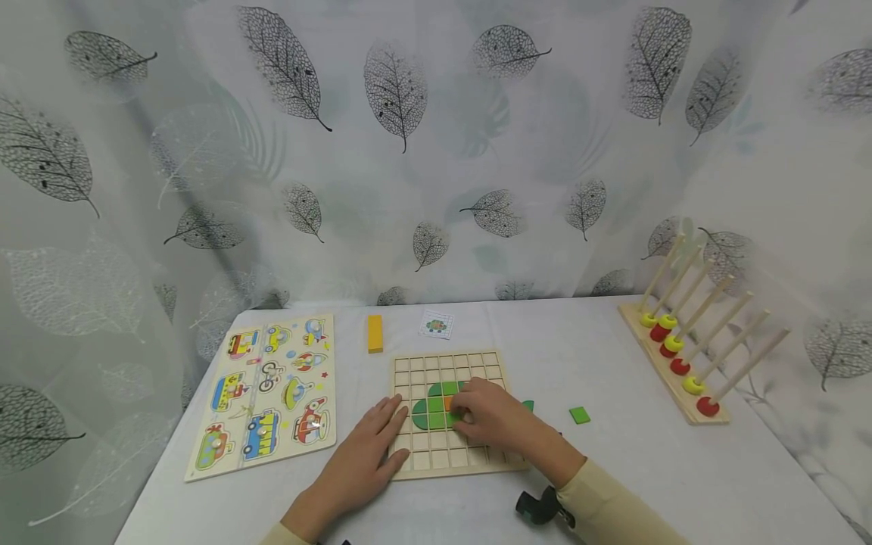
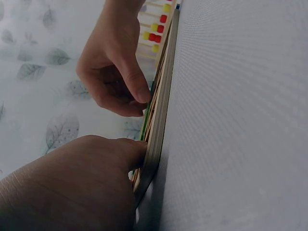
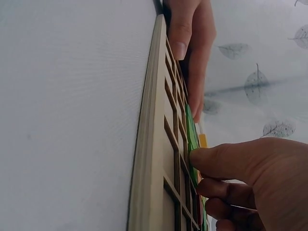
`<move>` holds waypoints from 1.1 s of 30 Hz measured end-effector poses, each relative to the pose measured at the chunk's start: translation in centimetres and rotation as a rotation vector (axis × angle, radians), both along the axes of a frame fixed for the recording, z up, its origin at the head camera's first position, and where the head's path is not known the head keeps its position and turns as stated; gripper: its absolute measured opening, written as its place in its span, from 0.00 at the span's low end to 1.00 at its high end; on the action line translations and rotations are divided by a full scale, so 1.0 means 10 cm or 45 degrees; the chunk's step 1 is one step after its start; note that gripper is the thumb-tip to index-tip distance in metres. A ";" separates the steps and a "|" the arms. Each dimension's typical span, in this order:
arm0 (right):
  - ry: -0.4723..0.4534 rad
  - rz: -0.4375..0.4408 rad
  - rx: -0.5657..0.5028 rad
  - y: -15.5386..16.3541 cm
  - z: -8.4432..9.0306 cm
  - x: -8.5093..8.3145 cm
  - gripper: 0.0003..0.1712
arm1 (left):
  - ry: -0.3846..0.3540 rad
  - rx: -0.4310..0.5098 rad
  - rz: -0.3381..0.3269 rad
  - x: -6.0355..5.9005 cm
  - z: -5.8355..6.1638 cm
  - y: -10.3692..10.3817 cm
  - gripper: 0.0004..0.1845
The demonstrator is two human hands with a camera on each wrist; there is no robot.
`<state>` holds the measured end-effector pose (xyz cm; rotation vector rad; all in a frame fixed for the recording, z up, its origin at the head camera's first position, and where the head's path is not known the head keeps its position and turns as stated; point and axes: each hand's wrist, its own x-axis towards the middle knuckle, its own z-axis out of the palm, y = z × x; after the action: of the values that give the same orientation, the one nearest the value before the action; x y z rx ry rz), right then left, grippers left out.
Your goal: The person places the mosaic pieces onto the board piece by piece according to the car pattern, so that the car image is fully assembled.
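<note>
left hand (image 1: pixel 368 454) flat, fingers straight, on grid board (image 1: pixel 446 363); right hand (image 1: pixel 493 416) fingertips curled, pressing green tiles (image 1: pixel 429 409).

No readable text, label, brand or number is showing anywhere. The vehicle puzzle (image 1: pixel 267 391) is showing only cartoon pictures, no words that can be made out. The small card (image 1: pixel 437 325) behind the grid board (image 1: pixel 450 364) is showing a tiny green picture, too small to tell any lettering. The grid board, the yellow block (image 1: pixel 375 333), the green tile (image 1: pixel 579 415) and the peg rack (image 1: pixel 681 371) are bearing no marks. Both wrist views are showing only the board's bare wooden edge, the cloth and skin, with nothing written on them.
</note>
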<state>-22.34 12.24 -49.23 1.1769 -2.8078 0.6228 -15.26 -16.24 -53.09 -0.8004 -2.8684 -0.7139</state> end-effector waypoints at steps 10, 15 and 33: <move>-0.008 -0.005 -0.010 -0.01 0.01 0.01 0.07 | 0.010 -0.012 -0.007 -0.01 -0.01 0.00 0.35; 0.009 -0.009 -0.016 0.01 0.03 0.02 0.08 | 0.008 -0.006 -0.011 -0.01 0.00 0.00 0.35; -0.022 -0.154 -0.035 0.51 0.30 0.05 0.13 | 0.016 -0.017 -0.018 -0.02 -0.04 -0.02 0.36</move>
<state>-21.83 17.31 -46.20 0.9924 -2.8482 0.6635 -15.44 -16.43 -53.51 -0.8241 -2.8623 -0.6899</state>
